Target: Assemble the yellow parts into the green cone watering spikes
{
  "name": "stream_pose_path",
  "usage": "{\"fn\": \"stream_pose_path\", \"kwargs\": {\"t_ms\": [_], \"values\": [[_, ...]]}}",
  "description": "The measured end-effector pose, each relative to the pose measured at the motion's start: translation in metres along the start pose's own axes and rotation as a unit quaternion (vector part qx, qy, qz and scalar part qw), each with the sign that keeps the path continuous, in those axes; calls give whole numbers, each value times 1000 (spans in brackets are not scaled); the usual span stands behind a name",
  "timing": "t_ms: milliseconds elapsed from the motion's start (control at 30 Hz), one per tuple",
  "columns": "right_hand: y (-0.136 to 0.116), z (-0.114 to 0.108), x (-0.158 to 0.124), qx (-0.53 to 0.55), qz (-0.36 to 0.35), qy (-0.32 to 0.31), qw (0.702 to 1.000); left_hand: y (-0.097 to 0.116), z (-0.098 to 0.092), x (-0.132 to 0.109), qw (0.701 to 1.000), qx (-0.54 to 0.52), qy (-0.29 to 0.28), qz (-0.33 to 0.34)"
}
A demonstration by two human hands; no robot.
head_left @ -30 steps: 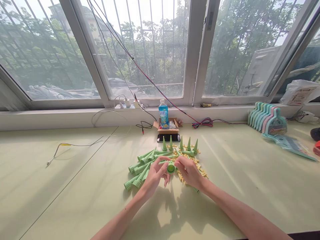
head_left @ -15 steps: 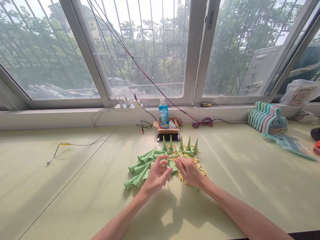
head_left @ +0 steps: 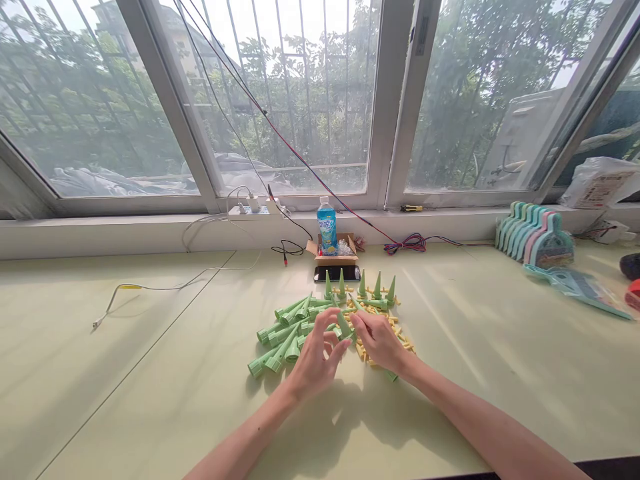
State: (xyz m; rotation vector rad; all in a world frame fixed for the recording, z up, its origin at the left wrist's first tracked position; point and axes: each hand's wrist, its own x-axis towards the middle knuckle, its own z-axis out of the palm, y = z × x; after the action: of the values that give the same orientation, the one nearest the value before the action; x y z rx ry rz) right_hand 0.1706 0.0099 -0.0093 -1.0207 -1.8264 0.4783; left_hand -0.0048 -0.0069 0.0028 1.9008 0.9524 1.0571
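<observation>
Between the two hands, beside a pile of green pieces [head_left: 284, 353] and yellow pegs [head_left: 376, 311], one green cone [head_left: 344, 325] sat tilted while the left hand [head_left: 317, 355] curved thumb and forefinger apart around it and the right hand [head_left: 378, 338] bunched its fingers close, either one's grip impossible to tell.

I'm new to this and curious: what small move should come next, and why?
Perhaps close the left hand gently on the green plastic spike, to steady it: it tilts beside the bunched right hand, while the left thumb and index finger stand apart.
</observation>
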Motion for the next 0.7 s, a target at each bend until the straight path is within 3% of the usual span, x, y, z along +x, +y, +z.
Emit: {"fn": "stream_pose_path", "kwargs": {"t_ms": [133, 367, 533, 700], "values": [[-2, 0, 0, 3, 3, 9, 1000, 3, 2, 3, 999, -32, 20, -17], [-1, -1, -1, -9, -15, 15, 1000, 2, -2, 12, 978, -165, 64, -107], [-4, -3, -1, -15, -39, -1, 999, 7, -6, 13, 962, -213, 6, -172], [-5, -4, -1, -21, -58, 0, 998, 8, -8, 12, 948, -247, -60, -191]]}}
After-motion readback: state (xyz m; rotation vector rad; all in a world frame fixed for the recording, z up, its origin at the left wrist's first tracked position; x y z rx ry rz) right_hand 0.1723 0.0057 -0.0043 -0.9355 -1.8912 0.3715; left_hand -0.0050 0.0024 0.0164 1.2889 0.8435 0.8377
